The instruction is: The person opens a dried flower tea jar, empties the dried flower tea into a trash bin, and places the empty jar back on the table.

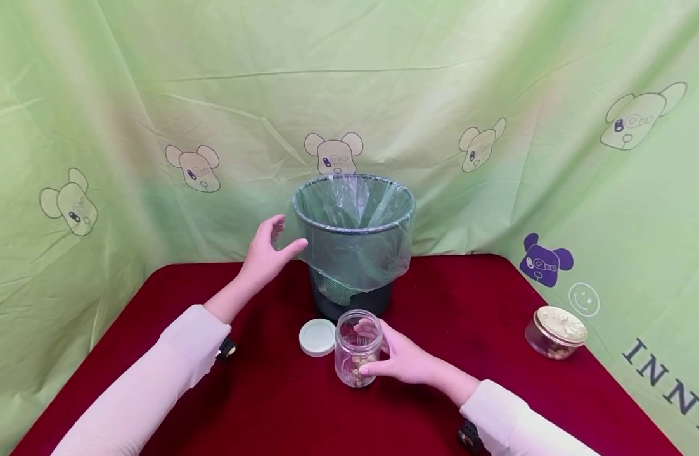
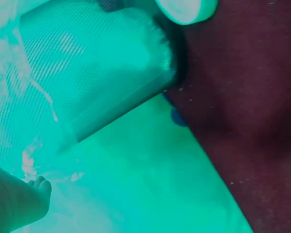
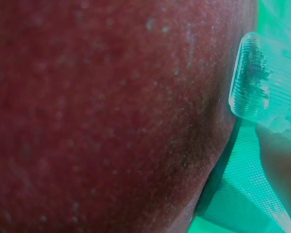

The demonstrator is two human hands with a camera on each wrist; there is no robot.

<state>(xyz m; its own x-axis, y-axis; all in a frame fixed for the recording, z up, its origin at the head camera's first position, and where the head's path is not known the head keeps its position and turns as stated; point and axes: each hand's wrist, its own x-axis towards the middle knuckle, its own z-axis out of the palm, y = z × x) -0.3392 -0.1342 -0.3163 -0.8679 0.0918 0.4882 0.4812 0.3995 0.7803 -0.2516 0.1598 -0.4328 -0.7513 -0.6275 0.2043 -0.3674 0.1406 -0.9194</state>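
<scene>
My right hand [image 1: 403,358] grips a clear ribbed jar [image 1: 349,367] from its right side, thumb in front and fingers behind. The jar has no lid on and holds some small light-brown pieces. In the right wrist view the jar [image 3: 262,82] shows at the right edge, with part of the hand [image 3: 281,165] below it. My left hand [image 1: 266,253] hovers at the left side of a mesh waste bin [image 1: 349,304], thumb and fingers spread with nothing between them. A translucent bag [image 1: 357,256] lines the bin and hangs over its rim.
A round white lid [image 1: 317,337] lies on the red tablecloth [image 1: 452,316], just left of the jar. Far to the right stands a closed round container [image 1: 554,334] with a pale gold lid. Green printed fabric [image 1: 258,82] hangs behind the table.
</scene>
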